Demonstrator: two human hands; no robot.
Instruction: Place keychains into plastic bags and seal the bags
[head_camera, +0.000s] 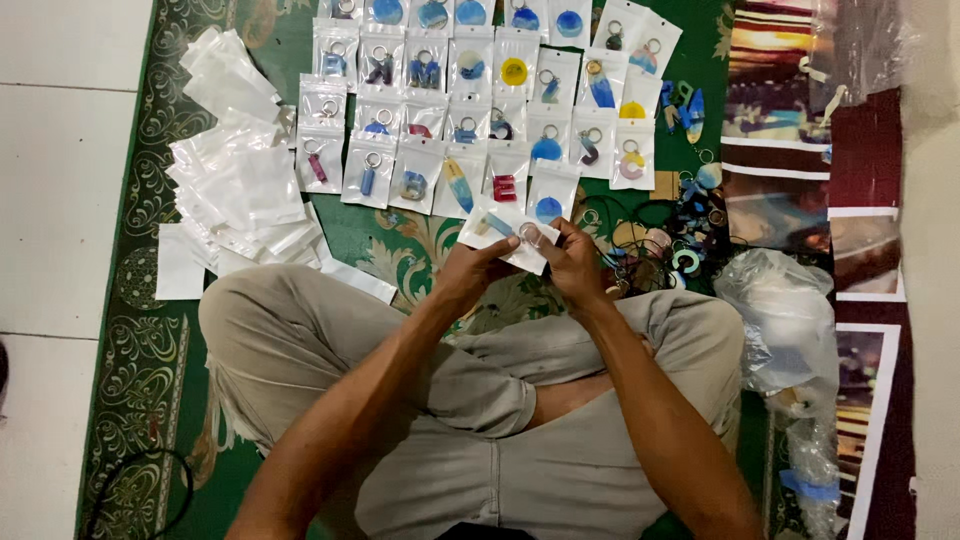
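Rows of filled bags (470, 110) cover the rug (300, 40) at twelve o'clock, so most packing looks done. A pile of empty bags (235, 180) at ten o'clock and loose keychains (665, 250) at two o'clock remain. Both forearms reach forward over crossed legs. The left hand (468, 270) and right hand (575, 262) meet, fingers pinched on one bag (505, 232) at centre.

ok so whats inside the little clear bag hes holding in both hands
The small clear bag, held by the left hand and right hand, shows a metal key ring and a blue piece. The fingers cover its lower part, so the charm's full shape is hidden.
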